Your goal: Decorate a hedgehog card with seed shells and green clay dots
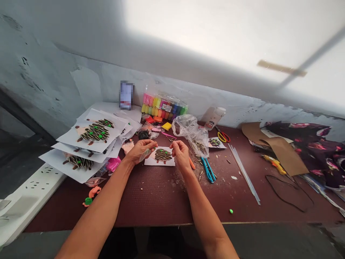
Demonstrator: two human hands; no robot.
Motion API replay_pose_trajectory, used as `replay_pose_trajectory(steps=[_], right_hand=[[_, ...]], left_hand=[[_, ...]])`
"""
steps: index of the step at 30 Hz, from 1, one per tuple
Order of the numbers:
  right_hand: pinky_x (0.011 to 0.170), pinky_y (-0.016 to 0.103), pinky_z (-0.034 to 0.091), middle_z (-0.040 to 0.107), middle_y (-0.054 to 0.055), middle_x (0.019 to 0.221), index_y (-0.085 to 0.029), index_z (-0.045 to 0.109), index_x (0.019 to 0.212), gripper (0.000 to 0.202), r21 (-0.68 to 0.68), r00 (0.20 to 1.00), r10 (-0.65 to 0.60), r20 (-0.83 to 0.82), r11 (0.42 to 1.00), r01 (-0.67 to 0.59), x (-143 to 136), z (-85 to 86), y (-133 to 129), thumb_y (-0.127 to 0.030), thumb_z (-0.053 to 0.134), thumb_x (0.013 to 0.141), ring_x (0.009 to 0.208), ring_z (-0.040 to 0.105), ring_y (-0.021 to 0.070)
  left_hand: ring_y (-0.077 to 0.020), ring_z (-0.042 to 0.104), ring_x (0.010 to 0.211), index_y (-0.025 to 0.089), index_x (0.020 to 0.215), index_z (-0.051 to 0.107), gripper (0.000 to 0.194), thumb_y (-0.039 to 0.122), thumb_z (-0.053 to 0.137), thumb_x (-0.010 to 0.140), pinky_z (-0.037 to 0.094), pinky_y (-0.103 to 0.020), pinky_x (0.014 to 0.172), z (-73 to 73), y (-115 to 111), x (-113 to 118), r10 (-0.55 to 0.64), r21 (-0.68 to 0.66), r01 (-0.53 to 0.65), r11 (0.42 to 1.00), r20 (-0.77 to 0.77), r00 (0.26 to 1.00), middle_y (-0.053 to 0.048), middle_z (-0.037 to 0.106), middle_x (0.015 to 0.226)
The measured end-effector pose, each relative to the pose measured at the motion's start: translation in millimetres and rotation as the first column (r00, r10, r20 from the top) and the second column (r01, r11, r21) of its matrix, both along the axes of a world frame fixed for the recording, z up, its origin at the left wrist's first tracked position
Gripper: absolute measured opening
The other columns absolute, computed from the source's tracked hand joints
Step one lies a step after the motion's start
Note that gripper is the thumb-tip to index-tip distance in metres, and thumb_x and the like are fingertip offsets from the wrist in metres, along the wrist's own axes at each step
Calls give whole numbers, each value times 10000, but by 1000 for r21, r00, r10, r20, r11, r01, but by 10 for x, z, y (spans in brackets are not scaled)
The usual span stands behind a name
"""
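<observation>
Apparently gripping a small clear bag (pixel 145 155) in the left hand (pixel 140 149); pinched tight at the right hand (pixel 180 153), cannot tell on what. Could knock seeds (pixel 163 154) off the hedgehog card (pixel 170 163), mid-frame, by dipping fingers too low. Runs lengthwise left to right, seemingly facing left.

Left forearm (pixel 104 201): bare, entering between 7 and 8 o'clock of the view, directed towards 1 o'clock. Left wrist (pixel 128 162) leads to the left hand (pixel 140 151), at about 8 o'clock from view centre; its fingers (pixel 148 143) are bent, tips gathered and pointing to roughly 2 o'clock. Right forearm (pixel 201 205): bare, entering at 5 o'clock, directed towards 11. Right wrist (pixel 186 168) leads to the right hand (pixel 181 153), digits curled inward, fingertips drawn together facing 10 o'clock. Hands near each other, not touching.
</observation>
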State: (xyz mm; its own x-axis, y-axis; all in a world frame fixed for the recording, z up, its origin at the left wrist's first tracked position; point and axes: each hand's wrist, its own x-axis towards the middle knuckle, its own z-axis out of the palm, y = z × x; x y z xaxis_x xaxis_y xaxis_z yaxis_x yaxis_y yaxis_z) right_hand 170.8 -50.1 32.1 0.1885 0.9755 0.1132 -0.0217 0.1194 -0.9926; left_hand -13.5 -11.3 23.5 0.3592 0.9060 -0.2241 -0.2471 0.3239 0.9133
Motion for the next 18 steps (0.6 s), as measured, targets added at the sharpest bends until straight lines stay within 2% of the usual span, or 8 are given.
replay_pose_trajectory(steps=[2,4,8,12,14,18], right_hand=[[460,209,331,565,-32,659,-204,550,708,382,-17,999,37,2,999,-37,-23,-1,-8,-565,625,806,477,385,69],[458,206,340,559,-33,642,-201,554,702,381,-34,997,82,12,996,-82,-48,0,-17,-561,631,803,475,388,69],[432,200,366,581,-23,647,-199,555,691,404,-54,991,130,15,990,-129,-94,-16,-27,-578,667,777,467,401,68],[395,205,405,580,-26,666,-204,562,742,403,-57,984,167,-65,984,-171,-130,-59,-30,-575,719,756,447,401,64],[380,208,417,588,-24,683,-201,571,768,409,-59,980,174,-100,982,-181,-145,-74,-35,-576,734,751,437,405,60],[377,195,418,587,-29,676,-195,584,799,418,-58,973,198,-115,977,-206,-163,-59,-60,-579,743,751,431,437,56]], left_hand=[[-28,362,377,137,683,665,489,517,916,505,208,-180,369,3,0,1,27,-4,-27,1000,22,999,52,524,521],[-17,350,376,129,715,692,491,506,922,500,202,-185,366,13,-3,-2,45,13,-45,999,47,998,32,586,584],[-16,356,396,128,815,723,487,435,934,501,221,-181,379,14,-8,-13,19,21,-21,1000,54,998,8,656,652],[-23,352,388,144,742,658,425,457,896,582,215,-172,373,-26,1,-15,-3,47,0,999,51,999,17,635,608],[-23,330,366,151,713,632,425,485,874,614,196,-171,363,-38,2,-12,-16,58,13,998,47,999,43,576,540],[-33,350,364,156,784,656,443,423,914,544,208,-166,367,-14,-14,4,-14,43,14,999,17,1000,87,491,473]])
